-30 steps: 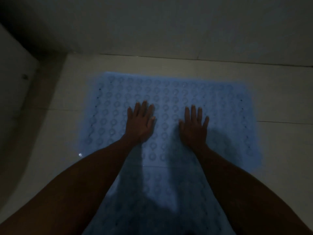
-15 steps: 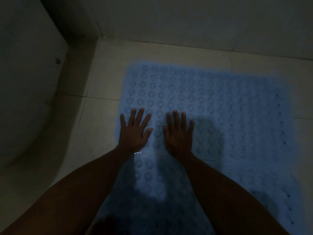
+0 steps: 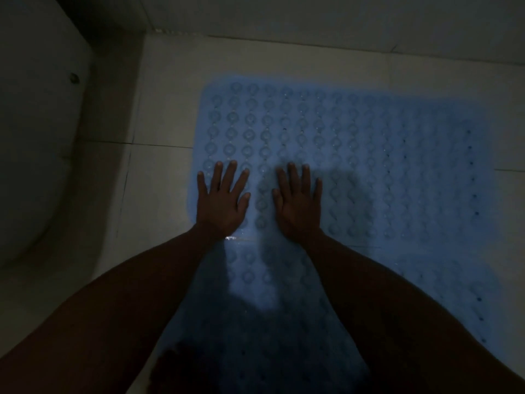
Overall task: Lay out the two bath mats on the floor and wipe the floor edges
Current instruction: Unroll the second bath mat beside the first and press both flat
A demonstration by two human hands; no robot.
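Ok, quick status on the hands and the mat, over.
Left hand and right hand both flat, fingers spread, pressing the blue bath mat. Mat lies on the tiled floor. White fixture at left, apart from mat.

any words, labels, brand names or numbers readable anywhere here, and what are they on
None can be read. The blue bath mat shows only rows of raised circles and small holes, no print. The white fixture at left bears a small round cap, no label. The floor tiles and wall are plain. The dim light may hide fine marks.
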